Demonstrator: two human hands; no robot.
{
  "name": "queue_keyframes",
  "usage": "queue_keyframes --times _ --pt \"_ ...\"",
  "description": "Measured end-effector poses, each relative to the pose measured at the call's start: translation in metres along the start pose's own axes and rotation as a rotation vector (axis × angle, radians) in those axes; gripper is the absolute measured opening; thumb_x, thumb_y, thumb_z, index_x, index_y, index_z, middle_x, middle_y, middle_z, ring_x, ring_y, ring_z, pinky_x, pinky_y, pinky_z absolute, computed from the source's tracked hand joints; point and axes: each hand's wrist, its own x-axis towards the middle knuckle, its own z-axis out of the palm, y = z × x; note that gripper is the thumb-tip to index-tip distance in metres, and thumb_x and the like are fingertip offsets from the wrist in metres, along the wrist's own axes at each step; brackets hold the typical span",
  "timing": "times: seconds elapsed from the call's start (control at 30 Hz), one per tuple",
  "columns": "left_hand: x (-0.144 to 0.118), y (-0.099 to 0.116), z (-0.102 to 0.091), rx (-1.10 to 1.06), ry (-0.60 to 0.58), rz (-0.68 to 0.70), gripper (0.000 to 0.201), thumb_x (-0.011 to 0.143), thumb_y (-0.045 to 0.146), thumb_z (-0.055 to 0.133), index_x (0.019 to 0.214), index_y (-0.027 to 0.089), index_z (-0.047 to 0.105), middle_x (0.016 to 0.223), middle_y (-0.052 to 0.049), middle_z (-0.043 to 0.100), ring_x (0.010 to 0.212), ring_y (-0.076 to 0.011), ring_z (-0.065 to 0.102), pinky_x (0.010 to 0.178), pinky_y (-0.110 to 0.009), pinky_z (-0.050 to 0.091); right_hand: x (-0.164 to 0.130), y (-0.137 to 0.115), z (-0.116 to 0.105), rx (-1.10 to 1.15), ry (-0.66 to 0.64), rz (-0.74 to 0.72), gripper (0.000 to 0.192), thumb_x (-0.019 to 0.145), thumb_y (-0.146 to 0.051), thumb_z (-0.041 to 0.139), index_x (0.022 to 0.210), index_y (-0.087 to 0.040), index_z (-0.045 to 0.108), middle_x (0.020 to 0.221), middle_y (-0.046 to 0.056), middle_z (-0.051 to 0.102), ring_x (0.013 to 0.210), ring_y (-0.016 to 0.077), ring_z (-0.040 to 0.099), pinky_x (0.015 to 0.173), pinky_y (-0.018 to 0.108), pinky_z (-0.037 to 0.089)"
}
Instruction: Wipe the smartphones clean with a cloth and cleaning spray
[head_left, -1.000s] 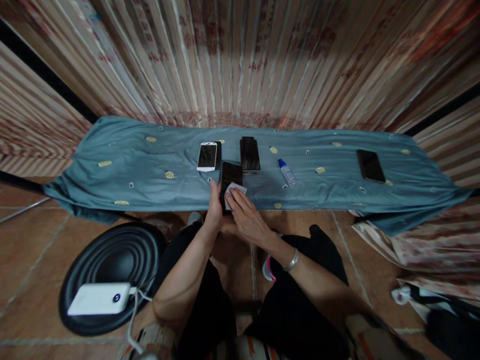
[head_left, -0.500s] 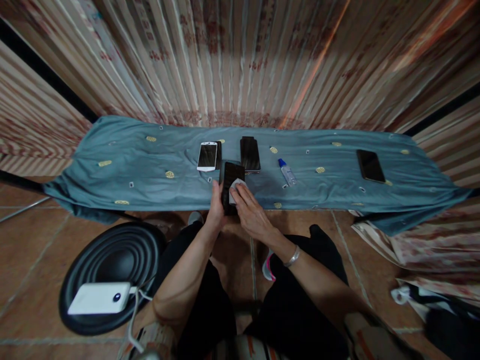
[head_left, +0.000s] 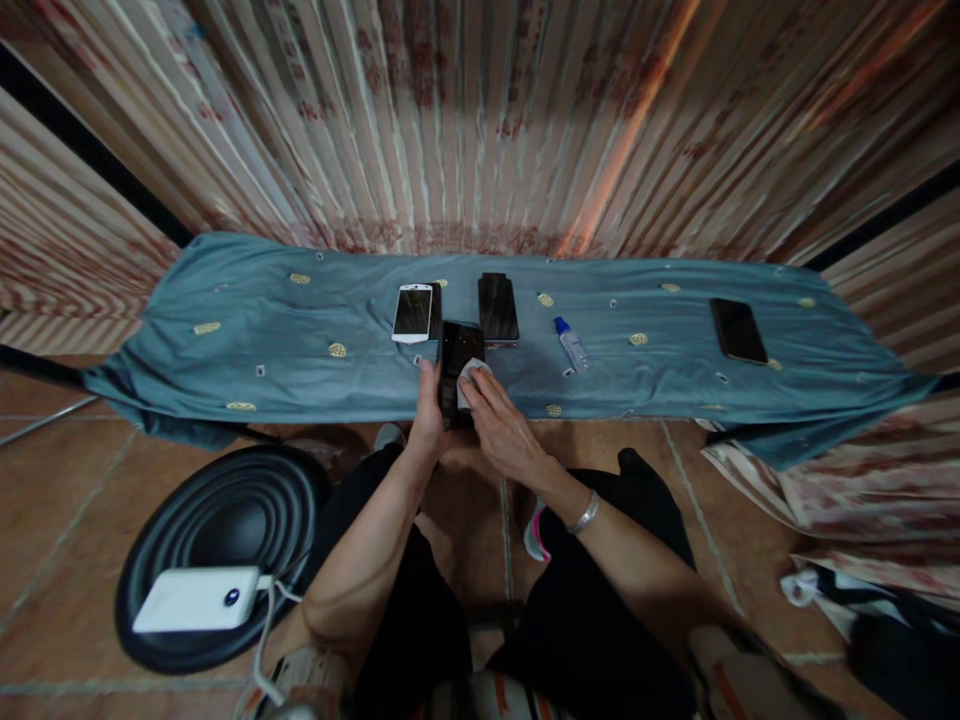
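Note:
My left hand grips a black phone by its left edge, above the front of the cloth-covered table. Against the right side of its screen, my right hand presses a small white wiping cloth, pinched under the fingers. Light specks show on the upper screen. Just beyond lie a white phone, overlapping a dark one, and a stack of dark phones. A clear bottle with a blue cap lies to the right of them.
Another dark phone rests at the right of the teal tablecloth. On the floor at left, a white power bank with a cable sits on a round black ribbed stool. A striped curtain hangs behind.
The phone in my left hand has tilted slightly, and specks now show on its screen. My right hand with the cloth has barely moved.

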Motion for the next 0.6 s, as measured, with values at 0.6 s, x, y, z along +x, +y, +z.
queue_keyframes --times 0.6 --pt "0.005 0.012 -0.011 -0.048 0.027 0.085 0.062 0.093 0.066 0.033 0.104 0.018 0.071 0.109 -0.009 0.075 0.120 -0.0280 0.063 0.099 -0.038 0.052 -0.009 -0.008 0.011 0.040 -0.015 -0.039 0.064 0.088 -0.004 0.035 0.151 -0.011 0.035 0.154 0.016 0.040 0.149 0.0251 0.027 0.119 0.051 0.036"
